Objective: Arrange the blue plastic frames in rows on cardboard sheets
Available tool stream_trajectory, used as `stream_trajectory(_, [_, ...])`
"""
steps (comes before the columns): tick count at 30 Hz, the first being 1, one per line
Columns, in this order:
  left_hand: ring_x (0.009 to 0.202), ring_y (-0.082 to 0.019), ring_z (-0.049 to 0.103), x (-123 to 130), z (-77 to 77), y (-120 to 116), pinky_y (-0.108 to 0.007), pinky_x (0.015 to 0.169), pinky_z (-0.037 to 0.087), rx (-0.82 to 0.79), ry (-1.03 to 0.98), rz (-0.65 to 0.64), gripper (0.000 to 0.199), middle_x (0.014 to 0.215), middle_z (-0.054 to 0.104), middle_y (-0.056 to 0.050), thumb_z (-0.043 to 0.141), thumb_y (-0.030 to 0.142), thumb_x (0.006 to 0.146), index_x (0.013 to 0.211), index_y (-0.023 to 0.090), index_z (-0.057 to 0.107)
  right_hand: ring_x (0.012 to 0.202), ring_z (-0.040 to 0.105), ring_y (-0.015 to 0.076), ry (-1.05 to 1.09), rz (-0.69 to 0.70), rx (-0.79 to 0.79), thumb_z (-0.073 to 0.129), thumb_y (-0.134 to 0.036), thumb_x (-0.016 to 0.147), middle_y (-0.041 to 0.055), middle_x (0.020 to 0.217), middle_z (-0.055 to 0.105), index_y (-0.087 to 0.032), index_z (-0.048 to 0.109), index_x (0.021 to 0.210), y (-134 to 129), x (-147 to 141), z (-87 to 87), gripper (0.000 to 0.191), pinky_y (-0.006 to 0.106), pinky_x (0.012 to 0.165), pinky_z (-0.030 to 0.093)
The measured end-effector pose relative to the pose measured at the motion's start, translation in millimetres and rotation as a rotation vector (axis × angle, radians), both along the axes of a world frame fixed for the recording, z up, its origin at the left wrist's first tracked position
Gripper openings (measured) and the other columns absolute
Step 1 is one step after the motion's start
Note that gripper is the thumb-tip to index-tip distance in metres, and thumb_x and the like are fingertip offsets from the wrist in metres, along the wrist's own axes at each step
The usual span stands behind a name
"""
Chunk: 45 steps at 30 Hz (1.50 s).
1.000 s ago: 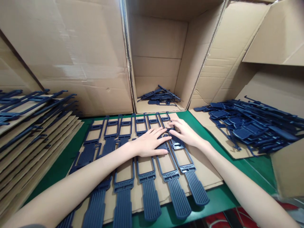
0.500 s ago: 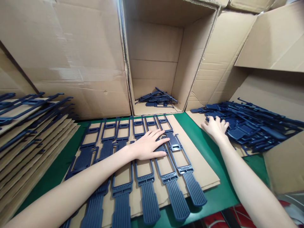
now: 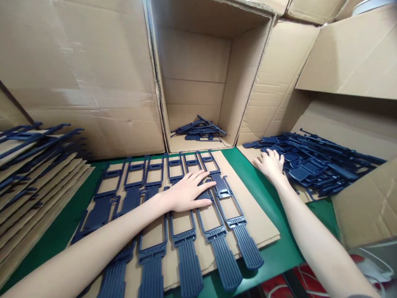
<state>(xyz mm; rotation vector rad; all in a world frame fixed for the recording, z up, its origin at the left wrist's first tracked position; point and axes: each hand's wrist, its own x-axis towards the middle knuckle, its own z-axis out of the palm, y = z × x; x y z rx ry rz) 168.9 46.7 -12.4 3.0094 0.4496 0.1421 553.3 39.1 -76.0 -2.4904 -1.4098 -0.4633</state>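
My left hand (image 3: 190,191) lies flat with its fingers spread, palm down on the dark blue plastic parts. Each part has an open rectangular frame and a ribbed paddle-like end, such as the right-hand part (image 3: 248,244). These parts lie in two rows on a cardboard sheet (image 3: 257,215), and my left forearm crosses over several of them. My right hand (image 3: 270,166) rests at the left edge of a heap of similar blue parts (image 3: 310,165). Its fingers are apart and slightly bent, and no part shows lifted in it. The fingertips' contact with the heap is partly hidden.
At the back stands an open cardboard box (image 3: 195,91) with a small pile of blue parts (image 3: 200,129) inside. Stacked cardboard layers (image 3: 46,207) with blue parts between them rise at the left. A cardboard flap (image 3: 350,58) overhangs the heap. Green table surface (image 3: 279,256) shows between.
The whole view has shifted slightly, so everything sits a little further left. My left hand stays on the parts, and my right hand stays at the heap's edge with barely any movement.
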Motion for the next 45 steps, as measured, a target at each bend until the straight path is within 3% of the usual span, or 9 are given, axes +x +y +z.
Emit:
stream_trajectory(4, [0.139,-0.035,0.023,-1,-2.0,2,-0.054,0.110,0.021,-0.010,-0.024,0.000,0.062,0.151,0.026,-0.015,0.042,0.059,0.090,0.141,0.023,0.038,0.137,0.018,0.0345,0.005,-0.002,-0.069,0.033,-0.054,0.091,0.0137,0.148,0.030,-0.017,0.062,0.118,1,-3,0.3,0.054,0.055,0.107,0.012])
stream_trajectory(11, [0.140,-0.035,0.020,1,2.5,-1,-0.053,0.111,0.019,-0.003,0.039,0.027,0.063,0.151,0.026,-0.016,0.040,0.059,0.091,0.142,0.022,0.038,0.123,0.040,0.0330,-0.005,0.011,-0.093,0.035,-0.050,0.091,0.0178,0.130,0.050,-0.014,0.067,0.109,1,-11,10.0,0.052,0.055,0.106,0.012])
stream_trajectory(15, [0.140,-0.035,0.020,1,4.4,-2,-0.053,0.111,0.019,0.000,0.049,0.027,0.064,0.151,0.026,-0.017,0.039,0.059,0.091,0.142,0.021,0.038,0.109,0.051,0.0292,0.002,0.034,-0.096,0.041,-0.048,0.088,0.0145,0.114,0.061,-0.017,0.067,0.108,2,-19,14.2,0.045,0.052,0.105,0.018])
stream_trajectory(17, [0.140,-0.034,0.020,0,3.4,-1,-0.053,0.111,0.020,0.004,0.030,0.022,0.062,0.151,0.026,-0.016,0.039,0.059,0.091,0.141,0.023,0.039,0.116,0.047,0.0294,0.002,0.019,-0.076,0.043,-0.048,0.087,0.0153,0.124,0.055,-0.018,0.065,0.113,1,-20,13.6,0.044,0.050,0.104,0.021])
stream_trajectory(21, [0.140,-0.034,0.021,0,1.1,0,-0.053,0.110,0.020,0.015,0.030,0.017,0.063,0.151,0.026,-0.016,0.038,0.060,0.091,0.142,0.023,0.038,0.134,0.024,0.0361,0.010,-0.060,-0.051,0.046,-0.051,0.085,0.0178,0.147,0.029,-0.016,0.065,0.113,-3,-12,7.5,0.048,0.054,0.105,0.017])
stream_trajectory(29, [0.140,-0.034,0.021,1,2.9,-1,-0.053,0.110,0.020,0.012,0.050,0.025,0.063,0.151,0.025,-0.016,0.039,0.059,0.091,0.142,0.022,0.037,0.137,0.021,0.0301,0.030,-0.075,-0.100,0.037,-0.044,0.091,0.0131,0.149,0.030,-0.018,0.063,0.116,0,-3,-1.3,0.044,0.055,0.107,0.013])
stream_trajectory(37, [0.139,-0.034,0.022,1,1.5,0,-0.053,0.110,0.021,0.024,0.042,0.020,0.063,0.151,0.025,-0.016,0.039,0.059,0.091,0.143,0.023,0.036,0.138,0.018,0.0305,0.012,-0.107,-0.094,0.042,-0.042,0.087,0.0168,0.150,0.025,-0.007,0.053,0.127,0,-3,2.4,0.054,0.055,0.109,0.012])
stream_trajectory(41, [0.139,-0.034,0.022,1,2.2,0,-0.053,0.109,0.021,0.029,0.042,0.021,0.063,0.151,0.025,-0.016,0.039,0.059,0.091,0.142,0.023,0.037,0.139,0.015,0.0311,-0.034,-0.074,-0.003,0.043,-0.037,0.086,0.0202,0.151,0.022,-0.001,0.045,0.132,-2,-11,9.7,0.058,0.056,0.109,0.011])
stream_trajectory(45, [0.139,-0.035,0.022,2,2.1,0,-0.053,0.109,0.021,0.035,0.042,0.016,0.064,0.151,0.025,-0.018,0.037,0.060,0.091,0.142,0.021,0.037,0.136,0.024,0.0306,-0.091,0.076,0.259,0.043,-0.026,0.085,0.0222,0.143,0.036,0.000,0.050,0.125,-5,-29,27.1,0.048,0.056,0.109,0.011])
